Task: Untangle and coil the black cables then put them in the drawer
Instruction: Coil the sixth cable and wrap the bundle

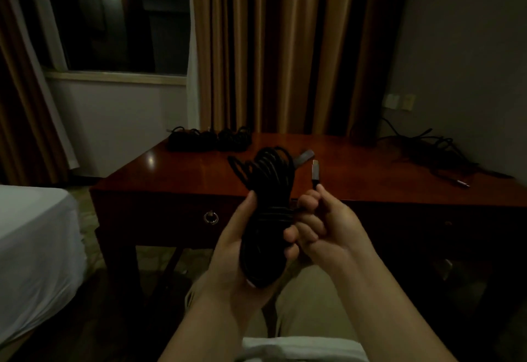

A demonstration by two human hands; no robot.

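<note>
Coiling is nearly finished: your left hand (242,250) clasps the coiled cable (265,219), your right hand (322,227) pinches its plug end (315,173); tangled cables (433,147) wait at the bench's (176,173) far right, drawer (211,217) closed.

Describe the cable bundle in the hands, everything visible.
The coiled black cable is a bundle of many long loops, matte and thin, held roughly upright in front of the wooden desk. The left hand wraps its lower half, thumb on the left side, fingertips showing on the right. The loops fan out loosely at the top. Its free end runs to the right hand, which pinches it just below a grey metal-looking plug pointing up. The bundle touches only the hands.
</note>
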